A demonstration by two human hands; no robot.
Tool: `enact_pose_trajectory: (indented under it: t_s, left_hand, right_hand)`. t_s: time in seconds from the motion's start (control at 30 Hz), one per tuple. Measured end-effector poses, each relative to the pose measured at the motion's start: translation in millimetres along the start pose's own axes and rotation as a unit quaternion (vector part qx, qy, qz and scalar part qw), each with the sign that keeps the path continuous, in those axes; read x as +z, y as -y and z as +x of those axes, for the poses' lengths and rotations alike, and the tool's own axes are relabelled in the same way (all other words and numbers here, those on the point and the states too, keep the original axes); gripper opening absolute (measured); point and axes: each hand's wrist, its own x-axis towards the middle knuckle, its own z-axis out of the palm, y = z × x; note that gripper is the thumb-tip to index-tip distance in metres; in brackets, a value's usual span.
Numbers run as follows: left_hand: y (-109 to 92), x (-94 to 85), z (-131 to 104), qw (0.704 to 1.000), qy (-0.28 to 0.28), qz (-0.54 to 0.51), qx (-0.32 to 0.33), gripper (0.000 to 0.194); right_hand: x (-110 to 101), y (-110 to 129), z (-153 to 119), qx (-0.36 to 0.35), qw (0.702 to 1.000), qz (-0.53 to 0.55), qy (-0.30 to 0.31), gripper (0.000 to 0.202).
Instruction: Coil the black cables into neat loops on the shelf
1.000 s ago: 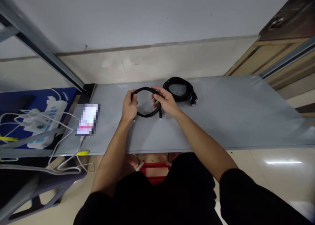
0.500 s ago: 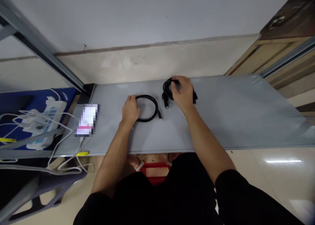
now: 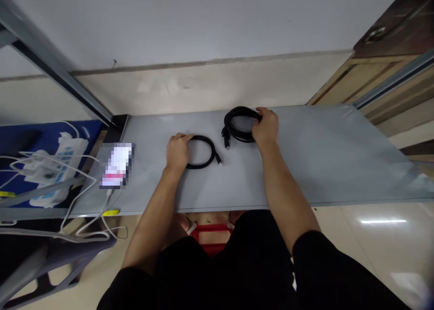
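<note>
A single black cable (image 3: 212,150) lies in a loop on the grey tabletop (image 3: 315,165), its plug end pointing right. My left hand (image 3: 177,152) is closed on the left side of that loop, its fingertips partly hidden. Farther back and to the right sits a thicker coil of black cables (image 3: 233,130), with dark plugs at its left front. Around the right side of this coil my right hand (image 3: 266,126) is closed, the thumb toward its inner edge. The hand hides that side of the coil.
A phone with a blurred screen (image 3: 117,165) lies at the table's left, joined to a white charging cable (image 3: 107,203). Beyond it, a white power strip (image 3: 68,160) rests on a blue surface. Metal posts (image 3: 64,74) rise at the ends, and a wall stands behind.
My right hand has moved right across the thicker coil to its right side, uncovering the coil's middle. My left hand stays at the smaller loop. The view has shifted slightly.
</note>
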Motion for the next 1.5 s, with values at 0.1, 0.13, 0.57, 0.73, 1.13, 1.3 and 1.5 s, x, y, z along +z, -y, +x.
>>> enact_pose_trajectory:
  t_s: [0.1,0.13,0.57,0.73,1.13,1.3,1.5]
  left_hand:
    - [5,2.9,3,1.0,-0.004,-0.004,0.009,0.058]
    - [6,4.1,5,1.0,-0.004,-0.009,0.009,0.058]
    - [22,30.5,97,0.998,-0.025,-0.056,-0.005,0.051]
    - [22,31.1,126,0.998,-0.032,-0.059,-0.021,0.041]
    - [-61,1.3,40,0.905,-0.051,-0.414,0.078,0.04]
    - [-49,8.0,17,0.875,-0.077,-0.478,0.035,0.028]
    - [-35,10.7,18,0.902,-0.047,-0.428,0.011,0.024]
  right_hand:
    - [1,-3,1,-0.024,0.999,0.007,-0.024,0.042]
    - [1,-3,1,-0.034,0.999,0.01,-0.033,0.041]
    - [-8,8,10,-0.032,0.985,0.164,-0.047,0.043]
    - [-9,10,19,-0.017,0.959,0.275,-0.073,0.055]
    - [19,92,-50,0.047,0.882,0.446,0.147,0.043]
    - [19,102,-70,-0.044,0.904,0.384,0.184,0.032]
    - [18,98,-70,-0.099,0.916,0.343,0.186,0.031]
